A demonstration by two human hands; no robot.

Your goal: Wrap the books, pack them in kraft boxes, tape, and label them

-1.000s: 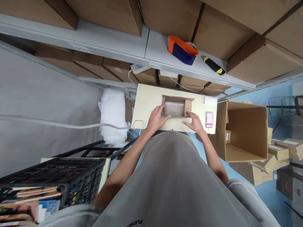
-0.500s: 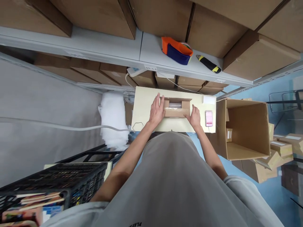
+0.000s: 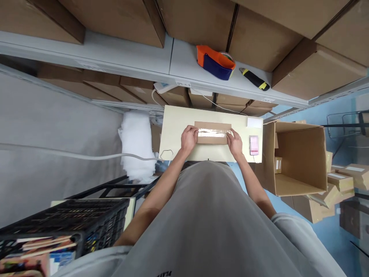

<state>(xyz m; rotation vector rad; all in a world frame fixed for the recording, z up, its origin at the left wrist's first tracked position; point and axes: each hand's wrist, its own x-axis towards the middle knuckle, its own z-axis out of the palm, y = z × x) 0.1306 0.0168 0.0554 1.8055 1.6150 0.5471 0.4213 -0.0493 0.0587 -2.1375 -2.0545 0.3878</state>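
Observation:
A small cardboard box (image 3: 213,140) lies flat on the cream tabletop (image 3: 178,115) in front of me, its top flaps shut. Along the middle of its top runs a shiny strip of clear tape (image 3: 211,133). My left hand (image 3: 189,138) grips the left end of the box, fingers curled in at the tape's end. At the right end, my right hand (image 3: 235,142) pinches the box near the other end of the tape. What was inside the box is now hidden.
A phone (image 3: 254,145) and a white label (image 3: 254,122) lie at the table's right. An orange-and-blue tape dispenser (image 3: 216,63) and utility knife (image 3: 254,79) sit on the shelf. Right stands a large open carton (image 3: 300,157); left are white wrapping (image 3: 137,146) and a black crate (image 3: 66,219).
The box was open at the top with its contents showing; now it is closed, with tape across it. Both hands have gone from spread fingers to curled fingers at its ends.

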